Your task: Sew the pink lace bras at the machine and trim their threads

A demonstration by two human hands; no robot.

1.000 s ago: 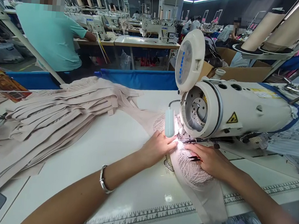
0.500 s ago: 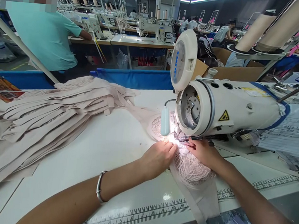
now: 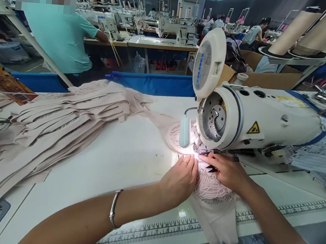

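The fingers (image 3: pixel 186 162) of the left hand (image 3: pixel 179 179) and right hand (image 3: pixel 226 172) lie flat, pressing the pale pink lace fabric piece (image 3: pixel 211 188) onto the white bench (image 3: pixel 126 160), just before the white sewing machine (image 3: pixel 253 118). Seemingly light and limp, it is best pinned near its edges.

A silver bangle (image 3: pixel 112 212) is worn on the left wrist, a ring (image 3: pixel 185 162) on one finger; both forearms are left bare.

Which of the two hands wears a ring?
The left hand, resting on the pale pink lace fabric; a ring shows on one finger. The right hand shows none.
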